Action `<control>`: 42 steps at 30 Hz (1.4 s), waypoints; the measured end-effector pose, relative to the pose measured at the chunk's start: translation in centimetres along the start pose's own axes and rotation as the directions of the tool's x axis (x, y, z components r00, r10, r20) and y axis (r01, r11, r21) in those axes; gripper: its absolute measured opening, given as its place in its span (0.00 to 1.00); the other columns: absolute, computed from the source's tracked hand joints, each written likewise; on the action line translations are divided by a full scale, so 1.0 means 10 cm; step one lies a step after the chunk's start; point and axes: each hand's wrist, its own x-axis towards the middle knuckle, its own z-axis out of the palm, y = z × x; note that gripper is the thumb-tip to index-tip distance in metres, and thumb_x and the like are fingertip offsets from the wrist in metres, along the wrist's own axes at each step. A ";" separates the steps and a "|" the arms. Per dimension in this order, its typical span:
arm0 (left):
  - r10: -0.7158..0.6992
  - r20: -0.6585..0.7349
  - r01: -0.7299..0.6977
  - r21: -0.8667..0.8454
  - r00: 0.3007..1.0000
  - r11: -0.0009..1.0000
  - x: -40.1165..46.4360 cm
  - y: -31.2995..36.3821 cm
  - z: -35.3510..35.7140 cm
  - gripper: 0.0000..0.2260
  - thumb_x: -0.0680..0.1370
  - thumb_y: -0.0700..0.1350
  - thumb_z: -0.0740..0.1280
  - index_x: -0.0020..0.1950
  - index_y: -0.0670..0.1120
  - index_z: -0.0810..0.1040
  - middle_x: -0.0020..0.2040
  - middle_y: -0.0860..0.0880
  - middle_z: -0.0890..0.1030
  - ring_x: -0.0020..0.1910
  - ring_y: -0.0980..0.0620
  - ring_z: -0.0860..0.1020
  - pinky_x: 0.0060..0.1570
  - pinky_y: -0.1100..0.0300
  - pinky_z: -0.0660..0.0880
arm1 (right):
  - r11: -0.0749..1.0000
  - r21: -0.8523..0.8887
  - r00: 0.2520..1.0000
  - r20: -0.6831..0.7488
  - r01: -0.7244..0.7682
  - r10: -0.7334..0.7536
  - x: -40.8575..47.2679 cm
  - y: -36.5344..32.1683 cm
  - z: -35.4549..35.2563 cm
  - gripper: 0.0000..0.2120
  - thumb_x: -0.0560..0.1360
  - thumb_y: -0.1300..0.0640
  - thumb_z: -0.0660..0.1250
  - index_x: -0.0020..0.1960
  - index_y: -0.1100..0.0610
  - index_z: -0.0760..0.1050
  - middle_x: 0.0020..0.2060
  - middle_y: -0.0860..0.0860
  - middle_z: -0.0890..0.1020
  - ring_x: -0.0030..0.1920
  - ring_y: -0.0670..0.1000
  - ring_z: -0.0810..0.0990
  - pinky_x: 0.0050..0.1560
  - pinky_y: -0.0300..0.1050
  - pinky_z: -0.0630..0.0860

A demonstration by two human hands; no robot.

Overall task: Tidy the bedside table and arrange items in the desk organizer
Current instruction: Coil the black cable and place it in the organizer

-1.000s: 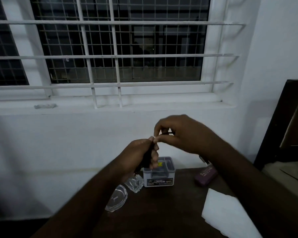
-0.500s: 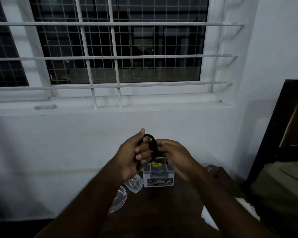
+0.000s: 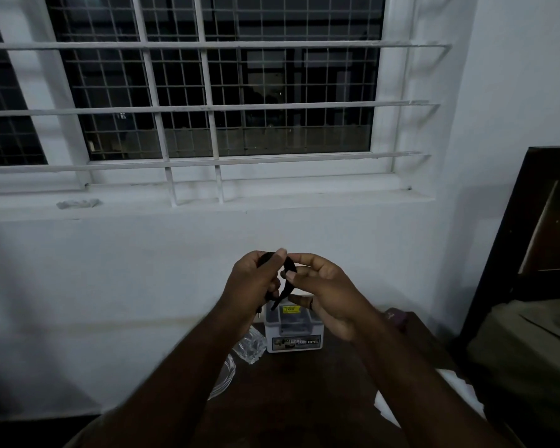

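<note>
Both my hands are raised above the dark wooden bedside table point(image 3: 304, 399). My left hand point(image 3: 253, 286) is closed around a bundle of black cable point(image 3: 286, 287), thumb pressed on top. My right hand point(image 3: 324, 292) pinches the cable's loop with thumb and fingertips; a loose end hangs down between the hands. Below them stands a small clear-lidded box point(image 3: 293, 331) with a label reading OPEL and a yellow sticker.
A clear plastic case point(image 3: 251, 345) and a round clear lid point(image 3: 225, 376) lie left of the box. A purple object point(image 3: 396, 318) sits at the table's back right, white paper point(image 3: 446, 396) at the right. A dark bed frame point(image 3: 527, 253) stands to the right.
My right hand came down from above to meet the left, and both keep working the black cable into a coil. The loop has shifted slightly upward and right.
</note>
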 end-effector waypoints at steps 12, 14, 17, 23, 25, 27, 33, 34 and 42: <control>0.001 -0.029 0.004 0.165 1.000 0.986 0.04 0.01 0.06 0.17 0.76 0.58 0.68 0.46 0.44 0.81 0.27 0.52 0.73 0.25 0.56 0.71 0.28 0.62 0.72 | 0.981 0.192 1.000 0.014 -0.023 0.020 0.03 0.08 -0.14 0.21 0.66 0.61 0.75 0.56 0.57 0.74 0.44 0.57 0.84 0.46 0.53 0.85 0.50 0.46 0.82; -0.013 -0.023 0.016 0.156 1.000 0.988 0.05 0.00 0.06 0.16 0.76 0.57 0.68 0.46 0.44 0.82 0.26 0.52 0.73 0.25 0.55 0.71 0.28 0.61 0.72 | 0.980 0.197 1.000 -0.008 -0.017 0.019 0.05 0.09 -0.15 0.22 0.66 0.62 0.76 0.56 0.57 0.72 0.45 0.58 0.82 0.45 0.54 0.85 0.52 0.48 0.81; -0.094 0.012 0.093 0.089 0.995 0.992 0.06 0.00 0.05 0.17 0.76 0.58 0.68 0.45 0.44 0.81 0.26 0.52 0.71 0.25 0.54 0.70 0.31 0.58 0.71 | 0.983 0.181 1.000 -0.026 -0.011 0.016 0.06 0.09 -0.17 0.21 0.69 0.66 0.74 0.58 0.57 0.69 0.45 0.61 0.81 0.44 0.54 0.85 0.48 0.48 0.83; -0.231 0.075 0.240 -0.145 0.970 0.960 0.07 -0.02 0.08 0.13 0.76 0.54 0.71 0.40 0.46 0.76 0.25 0.54 0.67 0.23 0.56 0.67 0.28 0.61 0.68 | 0.998 0.037 0.999 -0.014 0.042 -0.041 0.02 0.11 -0.21 0.17 0.72 0.64 0.73 0.56 0.57 0.70 0.42 0.56 0.83 0.43 0.56 0.83 0.48 0.54 0.79; -0.240 0.054 0.246 -0.170 0.969 0.954 0.06 -0.03 0.10 0.12 0.76 0.53 0.70 0.41 0.45 0.76 0.25 0.54 0.67 0.23 0.55 0.66 0.27 0.62 0.67 | 0.983 -0.122 0.990 -0.011 0.136 -0.139 -0.02 0.13 -0.19 0.10 0.74 0.63 0.71 0.53 0.56 0.75 0.41 0.51 0.83 0.44 0.54 0.82 0.50 0.57 0.79; -0.241 0.020 0.241 -0.181 0.970 0.954 0.06 -0.04 0.11 0.13 0.76 0.53 0.70 0.43 0.43 0.77 0.25 0.54 0.66 0.23 0.55 0.66 0.26 0.62 0.67 | 0.914 -0.331 0.967 -0.012 0.235 -0.253 -0.08 0.15 -0.13 0.05 0.75 0.62 0.69 0.48 0.53 0.80 0.44 0.45 0.82 0.44 0.49 0.82 0.51 0.56 0.81; -0.181 -0.063 0.175 -0.089 0.981 0.980 0.05 -0.05 0.11 0.15 0.76 0.54 0.69 0.44 0.42 0.80 0.28 0.52 0.68 0.23 0.55 0.68 0.30 0.60 0.72 | 0.781 -0.577 0.952 -0.018 0.241 -0.307 -0.14 0.13 -0.04 0.03 0.74 0.56 0.71 0.42 0.52 0.82 0.58 0.45 0.77 0.59 0.34 0.73 0.58 0.36 0.69; -0.148 -0.077 0.146 -0.036 0.986 0.989 0.05 -0.05 0.11 0.16 0.77 0.54 0.68 0.44 0.41 0.80 0.28 0.51 0.69 0.23 0.55 0.68 0.31 0.59 0.73 | 0.774 -0.584 0.953 -0.006 0.244 -0.304 -0.15 0.10 -0.04 0.04 0.74 0.57 0.71 0.41 0.53 0.81 0.55 0.47 0.77 0.57 0.37 0.75 0.58 0.36 0.69; 0.235 -0.060 -0.164 0.549 0.970 0.819 0.06 -0.11 -0.02 0.18 0.79 0.56 0.63 0.41 0.43 0.78 0.34 0.46 0.77 0.31 0.56 0.72 0.33 0.62 0.68 | 0.934 -0.347 0.989 0.089 -0.082 0.119 -0.24 -0.28 -0.12 0.07 0.77 0.52 0.67 0.44 0.54 0.79 0.37 0.49 0.84 0.42 0.47 0.84 0.45 0.42 0.81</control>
